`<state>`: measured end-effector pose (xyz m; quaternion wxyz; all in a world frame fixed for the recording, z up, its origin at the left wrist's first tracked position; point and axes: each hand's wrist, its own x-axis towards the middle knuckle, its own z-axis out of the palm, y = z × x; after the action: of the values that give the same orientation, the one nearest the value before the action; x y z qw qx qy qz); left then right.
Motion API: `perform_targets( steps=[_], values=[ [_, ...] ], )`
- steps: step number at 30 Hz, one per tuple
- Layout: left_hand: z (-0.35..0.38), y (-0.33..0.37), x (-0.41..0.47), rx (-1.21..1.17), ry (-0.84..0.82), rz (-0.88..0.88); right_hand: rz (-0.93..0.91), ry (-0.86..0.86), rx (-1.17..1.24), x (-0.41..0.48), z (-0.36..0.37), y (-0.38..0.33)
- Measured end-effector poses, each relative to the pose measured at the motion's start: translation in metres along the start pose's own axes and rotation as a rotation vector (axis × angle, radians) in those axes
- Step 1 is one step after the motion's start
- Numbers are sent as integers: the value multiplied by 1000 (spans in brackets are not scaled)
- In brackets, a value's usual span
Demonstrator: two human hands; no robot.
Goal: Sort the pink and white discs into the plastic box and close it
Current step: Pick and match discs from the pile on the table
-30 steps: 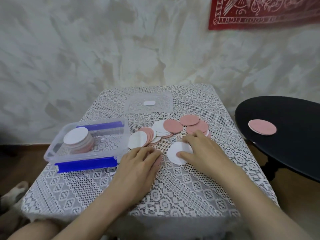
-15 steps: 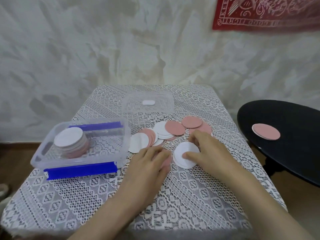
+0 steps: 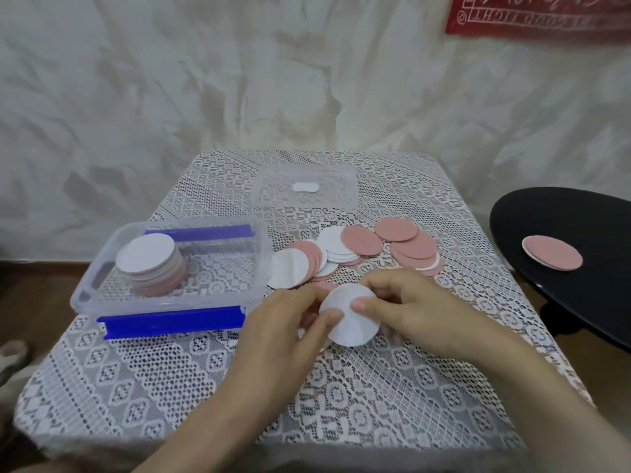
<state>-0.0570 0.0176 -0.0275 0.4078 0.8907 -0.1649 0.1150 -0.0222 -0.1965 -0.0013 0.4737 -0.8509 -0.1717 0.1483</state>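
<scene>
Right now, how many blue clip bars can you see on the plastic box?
2. One blue clip bar runs along the near side of the plastic box, folded outward on the tablecloth; the other blue clip bar lies along the far side. None seems hidden.

Pink and white discs (image 3: 362, 249), white lace tablecloth (image 3: 341, 387), clear box (image 3: 170, 268) with blue latches (image 3: 172, 322).

The plastic box (image 3: 170, 268) was clear and glossy, its clips (image 3: 172, 322) opaque blue plastic. White lace cloth (image 3: 341, 387) covered the table, rough and openwork. The discs (image 3: 362, 240) looked matt, possibly foam. The side table (image 3: 580, 285) was smooth black.
</scene>
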Motion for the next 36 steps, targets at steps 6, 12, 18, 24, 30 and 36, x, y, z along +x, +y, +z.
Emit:
perform_targets(
  steps=[6,12,18,24,30,36],
  values=[
    [-8,0,-10,-119,-34,-113,9,108,46,2,3,0],
    [-15,-5,-13,-86,-54,-142,20,245,-297,21,9,8],
    [-22,-9,-14,-91,-91,-179,4,102,-623,35,20,-2],
    [-24,-13,-12,-177,-66,-213,82,130,-490,36,16,-8],
    [-23,-12,-12,-101,-74,-204,23,194,-303,32,9,4],
    [-23,-7,-14,-83,-27,-230,-19,337,41,17,-1,10]
  ],
)
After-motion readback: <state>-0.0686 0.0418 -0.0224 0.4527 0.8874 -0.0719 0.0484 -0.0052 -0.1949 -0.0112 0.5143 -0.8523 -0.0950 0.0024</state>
